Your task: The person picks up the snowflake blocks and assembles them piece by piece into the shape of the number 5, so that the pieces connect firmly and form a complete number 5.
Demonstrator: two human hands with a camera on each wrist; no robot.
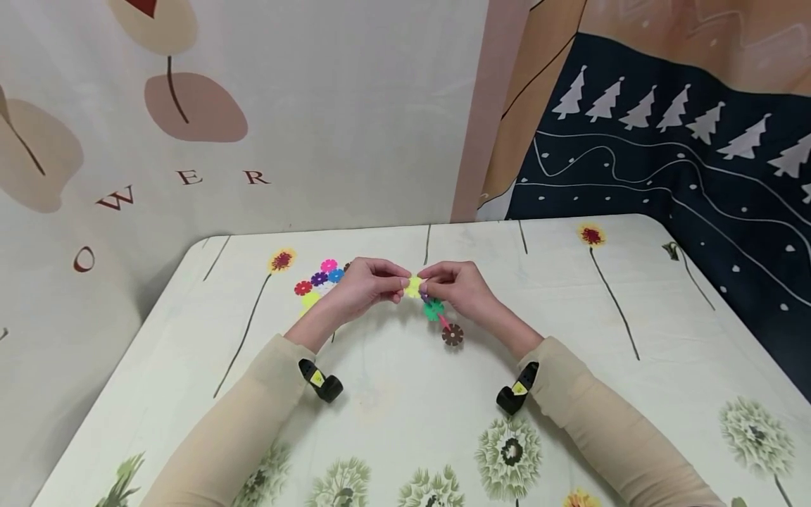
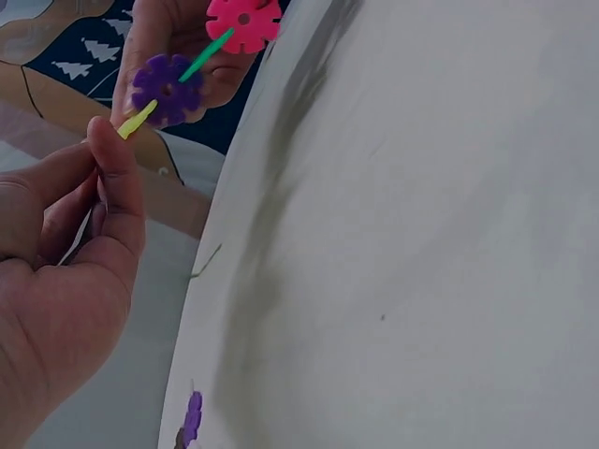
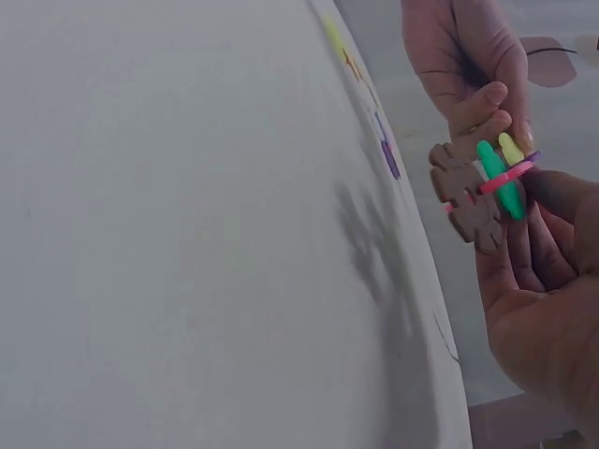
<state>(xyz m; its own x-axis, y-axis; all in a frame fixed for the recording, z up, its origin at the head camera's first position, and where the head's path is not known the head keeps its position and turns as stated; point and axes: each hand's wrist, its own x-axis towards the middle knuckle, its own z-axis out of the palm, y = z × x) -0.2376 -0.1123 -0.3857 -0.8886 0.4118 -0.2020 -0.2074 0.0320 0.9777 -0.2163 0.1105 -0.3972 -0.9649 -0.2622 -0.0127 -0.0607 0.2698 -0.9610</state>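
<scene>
In the head view my left hand (image 1: 364, 292) pinches a yellow notched snowflake disc (image 1: 413, 286) between thumb and fingers. My right hand (image 1: 465, 292) holds the joined chain at its purple snowflake disc (image 2: 167, 90), which is slotted onto the yellow one. From there the chain runs to a green disc (image 1: 434, 310), a pink disc (image 2: 243, 22) and a brown disc (image 1: 453, 334) at the lower end. It hangs above the table. In the right wrist view, the right fingers partly cover the purple disc.
Loose snowflake discs lie on the table behind my left hand, among them a red one (image 1: 303, 288), a blue one (image 1: 336, 275) and a pink one (image 1: 329, 265). A flower-printed cloth (image 1: 393, 394) covers the table; printed curtains (image 1: 355, 141) hang behind.
</scene>
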